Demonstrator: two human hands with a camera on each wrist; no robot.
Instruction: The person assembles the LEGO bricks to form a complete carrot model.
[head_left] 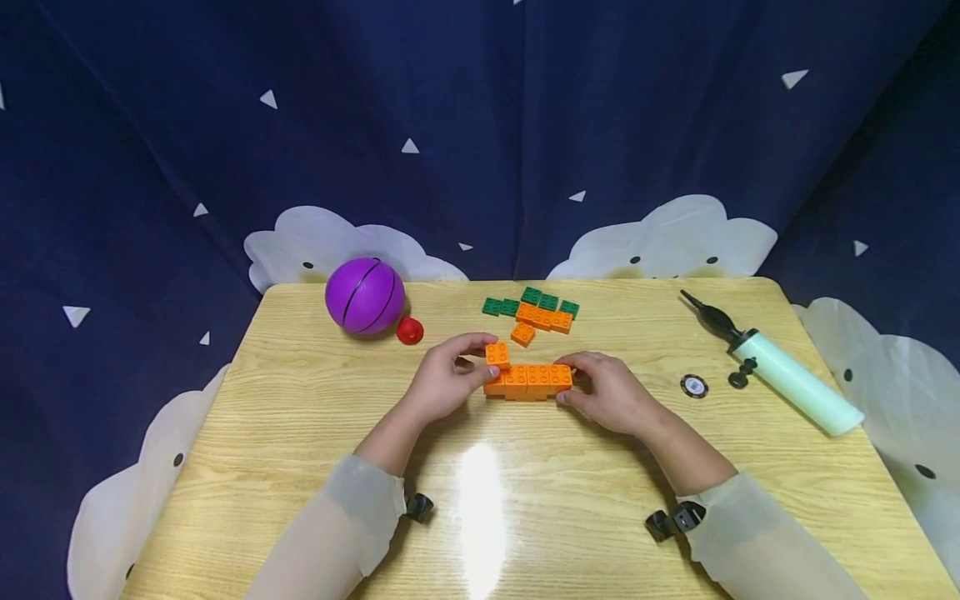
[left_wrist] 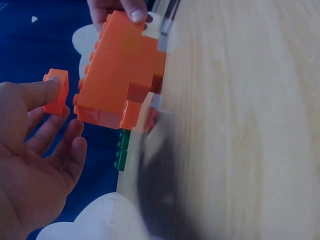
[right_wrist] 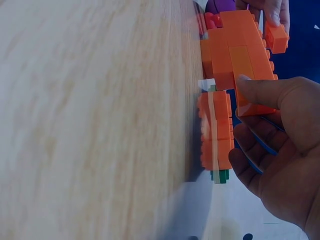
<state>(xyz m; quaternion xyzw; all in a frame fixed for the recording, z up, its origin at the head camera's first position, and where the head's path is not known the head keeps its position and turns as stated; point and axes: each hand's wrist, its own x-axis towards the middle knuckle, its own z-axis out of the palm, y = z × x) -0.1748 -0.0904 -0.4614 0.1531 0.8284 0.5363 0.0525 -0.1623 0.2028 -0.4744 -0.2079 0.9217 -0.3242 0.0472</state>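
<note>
An orange toy-brick structure (head_left: pixel 527 381), wider at its top row than below, stands on the table in the head view. My left hand (head_left: pixel 446 379) pinches a single orange brick (head_left: pixel 497 354) between thumb and fingers, just over the structure's left end. In the left wrist view that loose brick (left_wrist: pixel 56 92) is apart from the studs, with a small gap. My right hand (head_left: pixel 609 392) grips the structure's right end. The right wrist view shows its thumb (right_wrist: pixel 260 92) on the near side face and fingers behind.
Behind the structure lie several orange bricks (head_left: pixel 543 317) and green bricks (head_left: pixel 531 296). A purple ball (head_left: pixel 365 297) and a red cone-like piece (head_left: pixel 410 331) are at the back left. On the right are a hand pump (head_left: pixel 798 382), a round chip (head_left: pixel 693 386) and a small black piece (head_left: pixel 738 380).
</note>
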